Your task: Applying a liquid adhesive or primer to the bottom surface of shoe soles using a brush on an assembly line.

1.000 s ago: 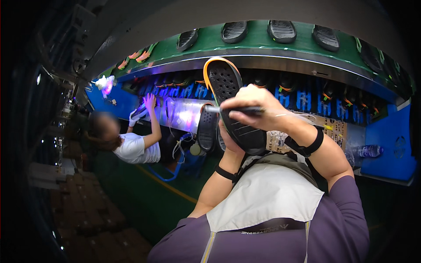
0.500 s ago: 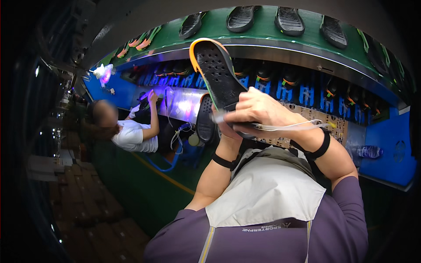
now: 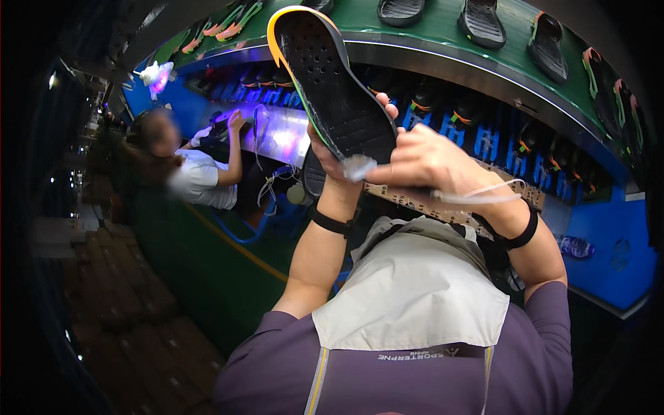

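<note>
My left hand (image 3: 327, 160) grips a black shoe sole (image 3: 339, 104) from below, its fingertips curling over the right edge. The sole is tilted up, inner side toward me, with an orange and green rim and small holes at the far end. In my right hand (image 3: 436, 164) is a small brush (image 3: 359, 168) with whitish bristles, partly blurred, at the near end of the sole. A thin clear tube (image 3: 477, 198) trails from this hand along the right wrist. Behind my left wrist, another dark sole (image 3: 313, 176) is partly hidden.
Black soles (image 3: 482, 24) lie along a raised green belt (image 3: 443, 26) ahead. Below it, several shoe uppers stand on blue holders (image 3: 486, 142). A co-worker (image 3: 204, 176) sits at the left by a lit metal table (image 3: 283, 131). A plastic bottle (image 3: 575, 246) lies on the right.
The sole has moved up and left and shows more of its inside. My left fingertips now show at its right edge. The brush is now plainly visible at the sole's near end.
</note>
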{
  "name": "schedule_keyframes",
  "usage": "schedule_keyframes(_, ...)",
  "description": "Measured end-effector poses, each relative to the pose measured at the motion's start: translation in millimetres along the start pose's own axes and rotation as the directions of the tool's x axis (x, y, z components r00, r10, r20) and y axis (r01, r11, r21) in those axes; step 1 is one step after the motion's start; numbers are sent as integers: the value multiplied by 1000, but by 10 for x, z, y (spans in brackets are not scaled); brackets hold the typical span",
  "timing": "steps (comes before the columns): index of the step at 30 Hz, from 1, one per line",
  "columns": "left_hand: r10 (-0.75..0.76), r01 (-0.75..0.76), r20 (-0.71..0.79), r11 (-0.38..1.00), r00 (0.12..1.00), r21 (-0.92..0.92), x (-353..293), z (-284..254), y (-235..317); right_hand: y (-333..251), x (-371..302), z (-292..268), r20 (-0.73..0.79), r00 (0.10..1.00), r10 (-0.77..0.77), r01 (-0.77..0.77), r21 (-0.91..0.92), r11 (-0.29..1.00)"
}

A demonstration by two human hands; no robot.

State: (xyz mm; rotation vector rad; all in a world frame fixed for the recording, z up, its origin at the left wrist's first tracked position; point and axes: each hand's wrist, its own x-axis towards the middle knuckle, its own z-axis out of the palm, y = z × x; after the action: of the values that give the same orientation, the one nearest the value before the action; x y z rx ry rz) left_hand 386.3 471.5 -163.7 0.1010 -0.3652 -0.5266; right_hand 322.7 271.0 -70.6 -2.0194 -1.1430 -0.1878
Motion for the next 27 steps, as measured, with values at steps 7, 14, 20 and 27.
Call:
schedule_keyframes(7,-21,21,108,1000,994,-3,93,143,126,-22,-3,-79,-48,994,98,-96,47,994)
schedule_keyframes(14,-186,184,26,981,982,68,125,155,279,-50,-32,-194,22,989,145,-146,65,987)
schedule_keyframes(20,-245,251,-63,898,968,361,251,304,353,-66,-91,-217,118,993,30,-58,241,969)
schedule_keyframes(27,-347,337,-67,818,935,466,401,314,475,-99,-37,-291,236,971,39,-61,86,994)
